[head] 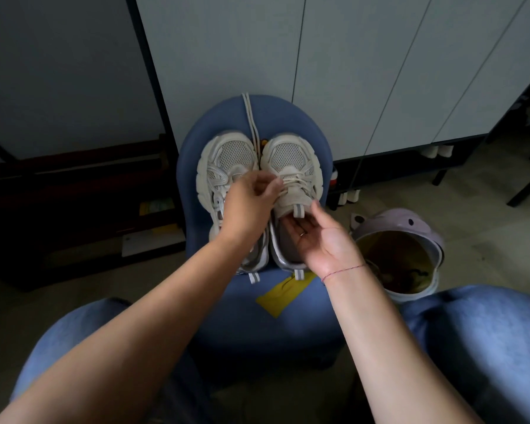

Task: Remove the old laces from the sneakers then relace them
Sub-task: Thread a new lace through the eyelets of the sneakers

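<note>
On a blue padded seat (288, 325) in front of the person, two cream mesh sneakers are sitting side by side and touching, toes pointing away. A loose lace (251, 123), doubled over, is lying along the far part of the seat and running down between the two toes.

The left hand (248, 203) is reaching across the left-side sneaker (224, 160), hiding much of its middle. Its curled fingertips are pinching the threaded lace (291, 180) on the right-side sneaker (288, 154).

The right hand (322, 237) is lying palm up with its fingers relaxed. They are reaching into the opening of the right-side sneaker, under the tongue, and gripping nothing. A ring (302, 234) is showing on one finger, and a red thread (343, 270) is circling the wrist.

A yellow tag (279, 298) is lying on the seat just behind the heels. A lilac bin (410, 221) is standing on the floor to the right of the seat. Knees in blue jeans (487, 332) are framing the bottom of the view.
</note>
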Demonstrator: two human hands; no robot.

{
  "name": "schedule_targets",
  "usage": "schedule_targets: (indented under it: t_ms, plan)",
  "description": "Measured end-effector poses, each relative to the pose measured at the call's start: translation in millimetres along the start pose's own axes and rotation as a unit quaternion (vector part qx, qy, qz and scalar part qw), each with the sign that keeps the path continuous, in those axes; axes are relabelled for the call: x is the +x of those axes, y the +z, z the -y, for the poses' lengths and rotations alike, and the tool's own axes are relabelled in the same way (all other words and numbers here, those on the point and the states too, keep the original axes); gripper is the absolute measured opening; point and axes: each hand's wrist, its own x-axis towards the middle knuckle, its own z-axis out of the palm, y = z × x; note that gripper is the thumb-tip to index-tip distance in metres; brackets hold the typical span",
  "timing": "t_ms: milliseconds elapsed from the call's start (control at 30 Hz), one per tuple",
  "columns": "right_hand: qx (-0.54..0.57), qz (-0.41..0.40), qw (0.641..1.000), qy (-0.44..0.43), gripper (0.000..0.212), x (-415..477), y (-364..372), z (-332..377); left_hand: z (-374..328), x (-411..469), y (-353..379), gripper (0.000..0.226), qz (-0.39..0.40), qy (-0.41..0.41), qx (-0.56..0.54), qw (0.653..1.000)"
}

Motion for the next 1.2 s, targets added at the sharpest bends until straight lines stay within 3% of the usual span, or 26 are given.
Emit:
schedule_targets:
  t_ms: [100,167,233,300,367,433,533,600,667,767,967,1200]
  plan:
    - [-0.009,-0.008,1.0,0.008,0.028,-1.6,-1.8,6.6,-4.9,-19.6,1.8,0.031,-0.01,-0.149,-0.135,0.98]
    - [-0.058,-0.022,0.998,0.02,0.027,-2.9,-7.4,10.0,-11.0,-33.3,4.3,0.04,0.047,-0.312,-0.245,0.917]
    - [-0.132,-0.043,0.99,0.027,0.026,-3.2,-14.1,12.8,-12.4,-40.2,10.1,0.043,0.085,-0.419,-0.332,0.841]
    - [-0.218,-0.061,0.974,0.012,0.027,-2.7,-19.5,15.4,-8.8,-37.8,17.6,0.048,0.097,-0.461,-0.382,0.795]
    - [-0.297,-0.085,0.95,-0.041,0.029,-1.5,-22.2,18.1,-5.6,-31.1,24.4,0.058,0.106,-0.472,-0.414,0.771]
    - [-0.416,-0.122,0.892,-0.124,0.031,3.1,-27.6,24.0,-4.9,-25.5,30.3,0.061,0.1,-0.469,-0.437,0.761]
    - [-0.61,-0.155,0.735,-0.251,0.037,10.9,-30.5,39.9,-2.6,-22.2,41.5,0.053,0.05,-0.454,-0.46,0.761]
    - [-0.643,-0.119,0.688,-0.316,0.029,14.9,-21.5,50.0,-2.7,-24.4,48.8,0.047,0.03,-0.439,-0.493,0.751]
    - [-0.636,-0.039,0.696,-0.329,0.013,23.3,-10.9,54.4,-2.8,-26.2,52.6,0.043,0.026,-0.432,-0.537,0.724]
    - [-0.654,0.056,0.702,-0.276,0.021,40.6,-6.8,55.6,-1.1,-25.9,50.7,0.047,0.041,-0.428,-0.552,0.714]
    - [-0.63,0.087,0.719,-0.282,0.022,46.9,-5.1,57.9,2.9,-25.0,51.0,0.05,0.055,-0.423,-0.531,0.732]
    - [-0.593,0.022,0.755,-0.279,0.013,56.9,-12.9,53.6,4.9,-27.7,48.8,0.042,0.063,-0.424,-0.525,0.735]
